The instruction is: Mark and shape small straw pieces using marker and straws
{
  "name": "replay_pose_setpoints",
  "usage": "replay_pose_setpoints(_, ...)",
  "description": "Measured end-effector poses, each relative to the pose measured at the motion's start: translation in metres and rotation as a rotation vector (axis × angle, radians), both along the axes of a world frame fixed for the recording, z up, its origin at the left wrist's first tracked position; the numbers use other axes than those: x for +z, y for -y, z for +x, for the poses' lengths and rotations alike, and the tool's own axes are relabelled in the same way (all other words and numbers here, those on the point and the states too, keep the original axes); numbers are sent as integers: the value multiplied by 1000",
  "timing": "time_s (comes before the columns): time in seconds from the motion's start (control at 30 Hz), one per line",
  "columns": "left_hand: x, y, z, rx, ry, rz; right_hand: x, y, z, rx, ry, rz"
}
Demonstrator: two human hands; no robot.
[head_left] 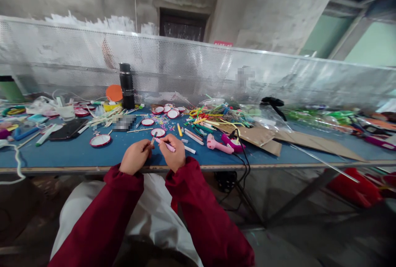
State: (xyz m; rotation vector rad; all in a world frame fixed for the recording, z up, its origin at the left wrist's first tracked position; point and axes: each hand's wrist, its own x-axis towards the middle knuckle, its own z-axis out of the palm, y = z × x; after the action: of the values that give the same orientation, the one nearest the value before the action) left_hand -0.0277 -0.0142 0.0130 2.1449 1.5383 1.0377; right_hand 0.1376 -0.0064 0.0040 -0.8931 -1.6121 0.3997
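Note:
My left hand [135, 156] pinches a thin stick [153, 139], its end pointing up, just above the front of the table. A pale pink marker pen [169, 146] is gripped in my right hand [175, 154], its tip close to the stick; whether they touch I cannot tell. Right behind both hands lies a round white disc with a red rim [159, 132]. Beside my right hand rest a white marker with a blue end [189, 150] and a yellow marker [180, 129].
A pink glue gun [220, 144] with a black cord lies to the right, by flat cardboard [253, 135] and a heap of coloured pipe cleaners [213, 114]. A black bottle [126, 87] stands at the back. Left are a phone [68, 129] and another red-rimmed disc [100, 140].

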Motion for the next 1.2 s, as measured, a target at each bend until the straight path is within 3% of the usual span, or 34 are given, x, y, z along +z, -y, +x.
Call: replay_pose_setpoints(1.2, 0, 1, 0, -2, 1, 0, 1, 2, 0, -27, -19, 2)
